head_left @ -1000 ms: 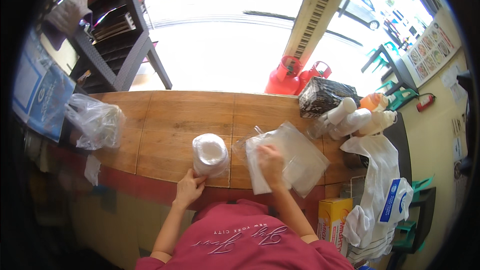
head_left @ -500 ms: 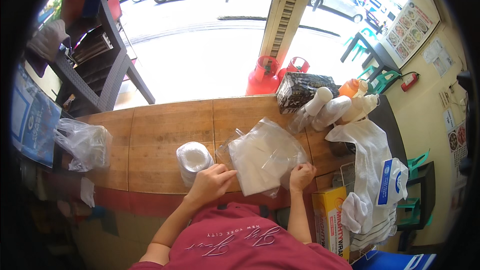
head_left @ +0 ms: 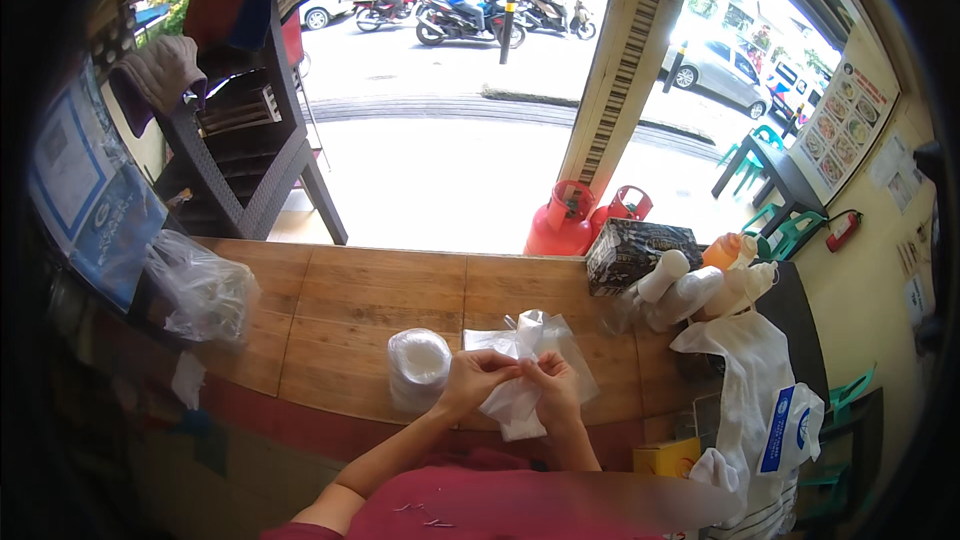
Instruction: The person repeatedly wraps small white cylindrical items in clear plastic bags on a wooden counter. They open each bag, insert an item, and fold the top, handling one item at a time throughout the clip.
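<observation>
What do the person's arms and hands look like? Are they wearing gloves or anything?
No gloves. The left hand and right hand are bare, with no rings or watch that I can make out. Both forearms are bare too, coming out of a dark red top with short sleeves.

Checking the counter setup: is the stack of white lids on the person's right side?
No, the stack of white lids sits left of both hands.

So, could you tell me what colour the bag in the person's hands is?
The plastic bag is clear, looking whitish where bunched; the head view shows it.
</observation>
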Action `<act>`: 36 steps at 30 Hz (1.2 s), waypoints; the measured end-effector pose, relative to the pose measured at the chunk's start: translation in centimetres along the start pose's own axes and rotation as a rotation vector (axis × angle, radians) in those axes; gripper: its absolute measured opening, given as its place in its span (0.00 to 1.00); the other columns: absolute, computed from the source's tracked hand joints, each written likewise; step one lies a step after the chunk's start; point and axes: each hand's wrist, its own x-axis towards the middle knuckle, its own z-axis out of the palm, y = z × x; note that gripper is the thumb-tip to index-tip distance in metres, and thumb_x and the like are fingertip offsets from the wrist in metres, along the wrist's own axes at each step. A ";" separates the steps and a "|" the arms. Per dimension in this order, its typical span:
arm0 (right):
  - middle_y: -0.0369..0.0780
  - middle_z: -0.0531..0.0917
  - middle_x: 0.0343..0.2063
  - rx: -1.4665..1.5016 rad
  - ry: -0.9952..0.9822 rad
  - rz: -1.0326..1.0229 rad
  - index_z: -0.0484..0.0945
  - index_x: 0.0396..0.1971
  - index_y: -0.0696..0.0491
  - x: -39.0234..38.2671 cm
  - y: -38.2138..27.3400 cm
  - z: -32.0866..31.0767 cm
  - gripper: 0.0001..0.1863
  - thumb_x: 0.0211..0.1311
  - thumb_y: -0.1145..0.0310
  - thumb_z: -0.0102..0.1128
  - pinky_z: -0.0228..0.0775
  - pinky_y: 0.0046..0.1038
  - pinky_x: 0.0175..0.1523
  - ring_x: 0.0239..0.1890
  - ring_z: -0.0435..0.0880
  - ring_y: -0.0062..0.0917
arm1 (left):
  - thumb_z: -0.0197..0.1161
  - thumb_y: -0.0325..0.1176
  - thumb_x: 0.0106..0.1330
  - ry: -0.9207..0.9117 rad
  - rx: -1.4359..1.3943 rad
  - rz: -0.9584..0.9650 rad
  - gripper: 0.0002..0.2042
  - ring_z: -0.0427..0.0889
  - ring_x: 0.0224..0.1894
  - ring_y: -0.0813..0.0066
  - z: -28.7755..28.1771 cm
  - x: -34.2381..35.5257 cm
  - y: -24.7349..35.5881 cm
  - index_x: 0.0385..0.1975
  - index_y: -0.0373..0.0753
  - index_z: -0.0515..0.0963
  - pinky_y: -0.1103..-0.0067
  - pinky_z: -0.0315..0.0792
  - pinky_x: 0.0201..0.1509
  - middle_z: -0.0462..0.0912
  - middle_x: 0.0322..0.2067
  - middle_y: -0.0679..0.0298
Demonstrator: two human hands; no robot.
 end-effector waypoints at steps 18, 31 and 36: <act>0.47 0.83 0.36 -1.759 0.486 -0.352 0.79 0.38 0.62 1.4 1.7 -11.9 0.09 0.58 0.75 0.61 0.74 0.30 0.45 0.39 0.83 0.39 | 0.65 0.32 0.67 0.190 -0.724 -0.207 0.07 0.81 0.34 0.77 -4.1 -0.7 0.1 0.36 0.34 0.81 0.78 0.79 0.42 0.83 0.33 0.63; 0.35 0.84 0.29 -0.588 -0.263 0.025 0.83 0.35 0.60 -0.7 -2.6 2.9 0.08 0.59 0.72 0.69 0.71 0.18 0.39 0.31 0.79 0.15 | 0.68 0.28 0.64 0.080 -0.303 -0.098 0.05 0.80 0.34 0.84 -2.2 -0.9 0.3 0.32 0.35 0.80 0.85 0.75 0.39 0.83 0.31 0.67; 0.36 0.85 0.31 -0.241 -0.299 0.186 0.82 0.36 0.57 0.5 -1.3 2.0 0.07 0.61 0.71 0.67 0.73 0.21 0.42 0.32 0.81 0.18 | 0.63 0.30 0.68 0.044 -0.601 -0.235 0.06 0.82 0.37 0.79 -3.2 -1.7 -0.3 0.39 0.35 0.78 0.79 0.78 0.46 0.83 0.37 0.63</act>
